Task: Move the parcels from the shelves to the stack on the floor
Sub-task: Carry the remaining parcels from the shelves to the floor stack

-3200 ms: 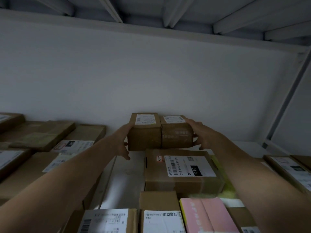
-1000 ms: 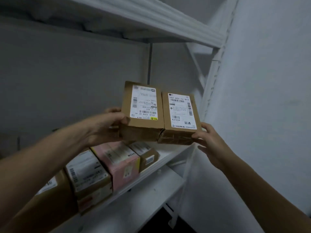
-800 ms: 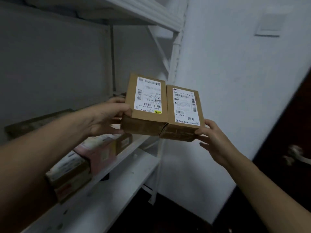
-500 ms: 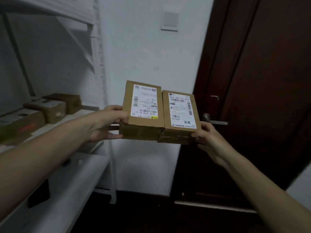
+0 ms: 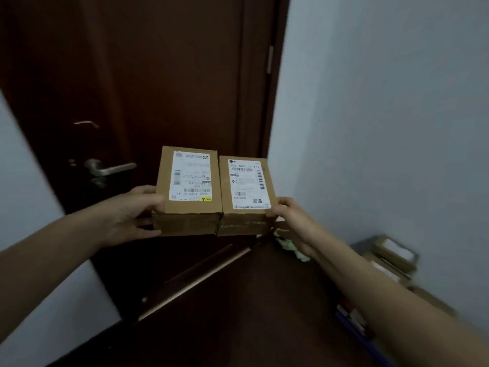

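Observation:
Two small brown cardboard parcels with white shipping labels are held side by side in mid-air at chest height. My left hand grips the outer edge of the left parcel, thumb on top. My right hand grips the right edge of the right parcel. The two boxes are pressed against each other. A stack of parcels lies on the floor against the right wall, partly hidden behind my right forearm.
A dark brown door with a metal handle stands straight ahead. The pale wall runs along the right. The floor is dark. Something pale green lies on the floor near the corner.
I have turned right, away from the shelves, carrying both parcels. The shelves have left the view; the door, the right wall and the floor stack have come in. Both grips are unchanged.

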